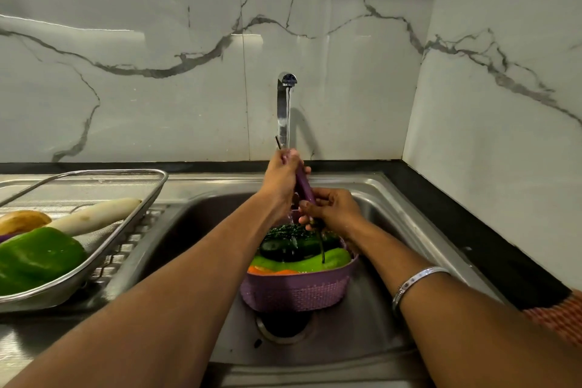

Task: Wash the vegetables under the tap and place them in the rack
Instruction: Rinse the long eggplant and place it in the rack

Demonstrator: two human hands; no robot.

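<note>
A long purple eggplant (305, 186) is held upright under the running tap (286, 104). My left hand (281, 181) grips its upper part where the water lands. My right hand (332, 208) holds its lower end, and the dark stem hangs down below. Under them, a purple basket (299, 291) stands in the sink (403, 217) with a cucumber, a bitter gourd, a light green vegetable and something orange inside. At the left, the metal rack (138, 214) holds a green pepper (37, 257), a white radish (94, 216) and a yellowish vegetable.
The sink drain (283, 324) lies just in front of the basket. A black counter edge (472, 230) runs along the right side and back. Marble walls close in behind and to the right. The rack sits on the ribbed drainboard left of the sink.
</note>
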